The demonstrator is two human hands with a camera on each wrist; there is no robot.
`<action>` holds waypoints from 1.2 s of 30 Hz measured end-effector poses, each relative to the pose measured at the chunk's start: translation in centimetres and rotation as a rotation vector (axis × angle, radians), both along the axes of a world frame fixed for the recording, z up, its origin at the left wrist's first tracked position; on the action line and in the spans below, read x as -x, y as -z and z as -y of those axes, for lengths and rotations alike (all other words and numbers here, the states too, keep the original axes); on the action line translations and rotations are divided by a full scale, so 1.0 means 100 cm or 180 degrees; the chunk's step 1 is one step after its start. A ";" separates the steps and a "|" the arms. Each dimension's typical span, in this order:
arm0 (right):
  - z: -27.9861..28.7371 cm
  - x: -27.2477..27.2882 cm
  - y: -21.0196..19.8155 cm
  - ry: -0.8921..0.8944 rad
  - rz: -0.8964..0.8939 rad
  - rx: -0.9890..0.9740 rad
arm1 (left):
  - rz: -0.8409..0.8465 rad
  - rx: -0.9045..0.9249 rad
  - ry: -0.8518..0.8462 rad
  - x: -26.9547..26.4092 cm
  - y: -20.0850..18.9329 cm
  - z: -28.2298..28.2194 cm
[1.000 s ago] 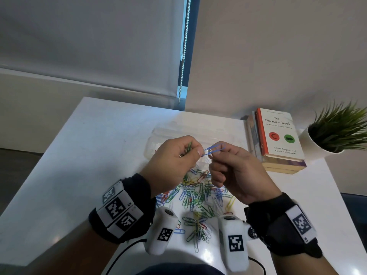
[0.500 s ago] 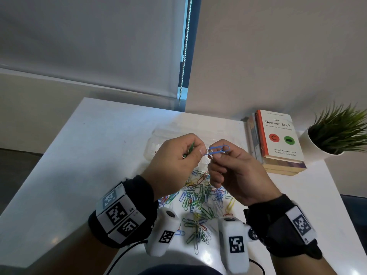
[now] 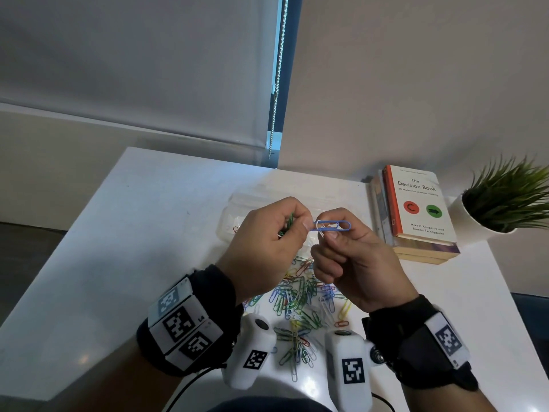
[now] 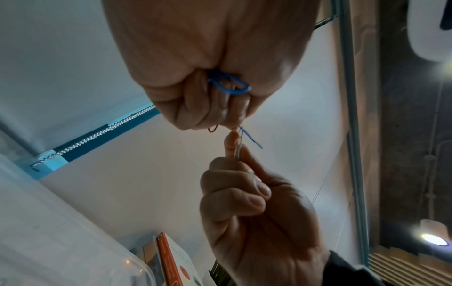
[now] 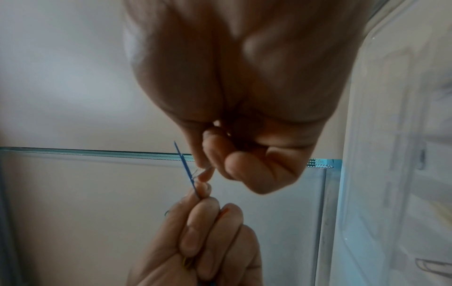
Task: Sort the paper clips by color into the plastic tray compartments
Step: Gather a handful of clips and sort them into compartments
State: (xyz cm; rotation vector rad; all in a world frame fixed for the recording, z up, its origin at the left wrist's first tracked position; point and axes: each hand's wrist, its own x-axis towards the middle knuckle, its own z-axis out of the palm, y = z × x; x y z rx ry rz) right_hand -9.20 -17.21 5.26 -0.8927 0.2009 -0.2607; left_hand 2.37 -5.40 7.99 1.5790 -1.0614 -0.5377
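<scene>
- White surface: bare on the left side.
- Left hand: raised over the surface, fingers curled round several clips, a green wire paper clip showing at the top; thumb and forefinger also pinch the left end of the blue one.
- Blue wire paper clip: held level between both hands, above the tray, with a white wire paper clip hooked at its left end.
- Clear plastic compartment tray: behind the hands, mostly hidden.
- Loose pile of mixed-colour paper clips: on the surface below the hands, nearer the person.
- Right hand: pinches the blue clip from below, other fingers curled.
- Stack of books with white-and-orange top cover: right of the tray.
- Green spiky plant in white pot: far right.
</scene>
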 end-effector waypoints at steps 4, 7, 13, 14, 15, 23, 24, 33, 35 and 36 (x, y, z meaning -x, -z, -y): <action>0.000 0.002 -0.003 -0.0056 -0.0068 0.0001 | 0.0023 -0.0069 -0.0084 0.002 0.000 0.000; 0.000 0.003 -0.006 -0.0209 -0.0146 0.0000 | 0.0042 -0.0153 -0.0154 0.003 0.001 0.002; 0.003 0.002 -0.004 -0.0307 -0.0186 0.0261 | 0.0059 -0.0403 -0.0015 0.000 0.000 0.002; 0.005 0.002 -0.004 -0.0346 -0.0176 0.0233 | 0.0079 -0.0402 0.0015 0.000 -0.001 0.002; 0.006 0.002 -0.005 -0.0345 -0.0204 0.0234 | 0.0098 -0.0402 0.0042 0.000 -0.001 0.002; 0.011 0.004 -0.008 -0.0047 -0.0296 0.0893 | 0.0219 -0.0610 0.0206 -0.001 -0.005 0.004; 0.012 0.004 -0.008 -0.0064 -0.0237 0.0899 | 0.0172 -0.0637 0.0238 -0.002 -0.006 0.004; 0.010 0.005 -0.005 -0.0083 0.0008 0.0690 | -0.0392 -0.0626 0.0375 -0.004 -0.008 0.004; 0.008 0.005 -0.005 -0.0079 0.0019 0.0575 | -0.0412 -0.0603 0.0348 -0.003 -0.008 0.005; 0.008 0.005 -0.005 -0.0061 0.0023 0.0552 | -0.0393 -0.0609 0.0341 -0.003 -0.008 0.005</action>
